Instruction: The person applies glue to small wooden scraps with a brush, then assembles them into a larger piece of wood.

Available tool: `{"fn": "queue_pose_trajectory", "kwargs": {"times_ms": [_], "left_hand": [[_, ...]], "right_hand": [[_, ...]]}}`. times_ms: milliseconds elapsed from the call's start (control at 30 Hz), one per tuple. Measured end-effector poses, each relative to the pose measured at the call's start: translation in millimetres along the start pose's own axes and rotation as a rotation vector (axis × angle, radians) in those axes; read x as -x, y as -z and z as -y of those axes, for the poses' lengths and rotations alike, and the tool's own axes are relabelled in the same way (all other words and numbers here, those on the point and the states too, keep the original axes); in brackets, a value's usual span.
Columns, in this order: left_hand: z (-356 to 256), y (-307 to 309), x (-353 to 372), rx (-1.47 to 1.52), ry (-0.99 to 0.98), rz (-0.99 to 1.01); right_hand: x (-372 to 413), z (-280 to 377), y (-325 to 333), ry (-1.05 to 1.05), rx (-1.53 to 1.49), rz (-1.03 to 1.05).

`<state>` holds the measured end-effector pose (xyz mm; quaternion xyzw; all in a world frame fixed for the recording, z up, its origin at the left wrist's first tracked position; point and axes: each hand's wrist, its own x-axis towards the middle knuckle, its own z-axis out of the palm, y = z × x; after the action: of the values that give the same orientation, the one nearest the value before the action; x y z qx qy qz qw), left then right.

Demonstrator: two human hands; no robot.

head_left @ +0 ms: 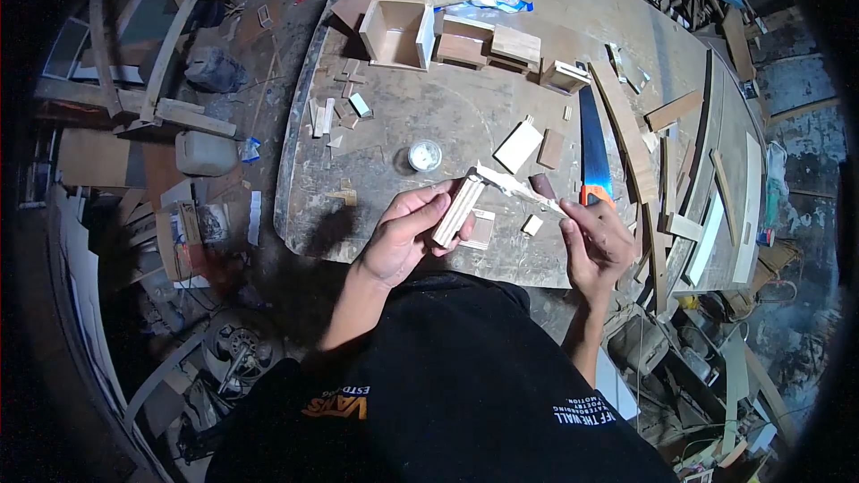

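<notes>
Near the front edge of the workbench, my left hand (413,231) is closed around a small pale wooden piece (455,212) with layered edges, held tilted. My right hand (601,246) pinches the end of a thin wood stick (523,191). The stick's broader far end meets the top of the wooden piece, and whitish matter shows on it. A small round tub (424,156) with white contents stands just beyond my left hand. Below the stick, a small flat wooden piece (479,231) and a little wood block (532,224) lie on the bench.
An open wooden box (396,33) and smaller wooden boxes (463,40) line the back of the workbench (358,241). A handsaw (594,143) lies beyond my right hand, beside long wood strips (625,134). Offcuts (324,116) are scattered at the left.
</notes>
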<state>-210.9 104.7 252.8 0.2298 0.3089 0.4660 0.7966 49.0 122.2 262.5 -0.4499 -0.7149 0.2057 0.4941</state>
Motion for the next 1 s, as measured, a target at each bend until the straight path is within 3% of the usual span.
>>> {"fn": "queue_pose_trajectory", "kwargs": {"times_ms": [167, 333, 500, 733, 867, 1000], "left_hand": [[-1, -1, 0, 0.067, 0.021, 0.015], [-1, -1, 0, 0.083, -0.003, -0.040], [-3, 2, 0, 0.049, -0.029, 0.043], [-3, -1, 1, -0.028, -0.052, 0.035], [-2, -1, 0, -0.016, -0.055, 0.006], [1, 1, -1, -0.054, -0.066, 0.012]], "right_hand": [[-10, 8, 1, 0.074, 0.008, 0.003], [-2, 2, 14, 0.029, 0.076, 0.009], [-4, 0, 18, -0.009, -0.020, -0.081], [-14, 10, 2, -0.017, -0.112, 0.062], [-2, -3, 10, -0.309, -0.339, -0.016], [-6, 5, 8, -0.377, -0.472, -0.010]]}}
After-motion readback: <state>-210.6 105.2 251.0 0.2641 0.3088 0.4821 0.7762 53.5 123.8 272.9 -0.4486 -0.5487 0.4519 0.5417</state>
